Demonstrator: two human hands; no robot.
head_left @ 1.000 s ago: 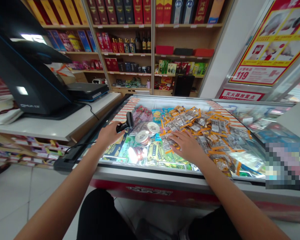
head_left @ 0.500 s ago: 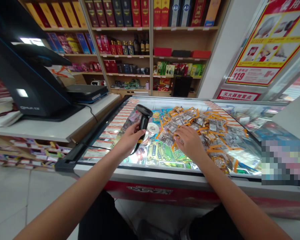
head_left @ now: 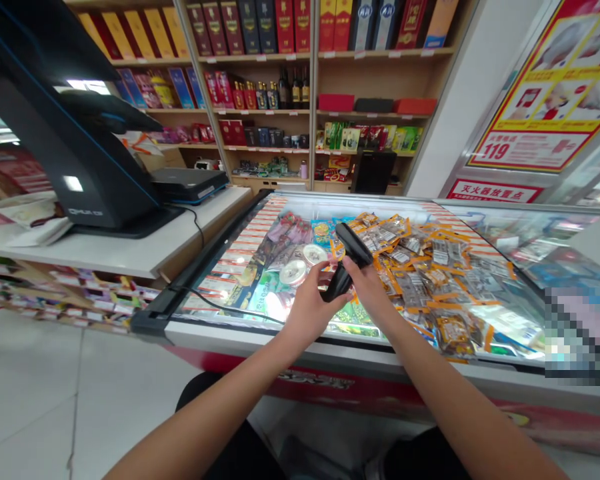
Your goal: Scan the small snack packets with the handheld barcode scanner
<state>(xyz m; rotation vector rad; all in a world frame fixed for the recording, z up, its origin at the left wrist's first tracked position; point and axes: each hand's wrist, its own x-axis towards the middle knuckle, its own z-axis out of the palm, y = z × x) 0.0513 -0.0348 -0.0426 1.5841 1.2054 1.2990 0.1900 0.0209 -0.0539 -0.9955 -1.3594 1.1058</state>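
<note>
A black handheld barcode scanner [head_left: 353, 247] is held over the glass-topped freezer [head_left: 200, 328], its head tilted up and to the right. My left hand [head_left: 310, 300] wraps round its handle. My right hand [head_left: 367, 287] closes on the scanner from the right, just below the head, with its fingers partly hidden. Under and to the right of the hands lie several clear snack packets with orange edges [head_left: 440, 253]. The scanner's cable [head_left: 220, 307] trails left across the glass. Round white-lidded tubs [head_left: 293, 272] show through the glass left of the scanner.
At the left, a black checkout scale [head_left: 105, 193] stands on a white counter [head_left: 180, 243]. Shelves [head_left: 260, 58] with boxes and bottles rise behind the freezer. A red and yellow poster [head_left: 545, 100] hangs on the right.
The scanner has moved right in my left hand, over the near side of the packets. My right hand has left the packets and taken hold of the scanner. The view has shifted slightly left.
</note>
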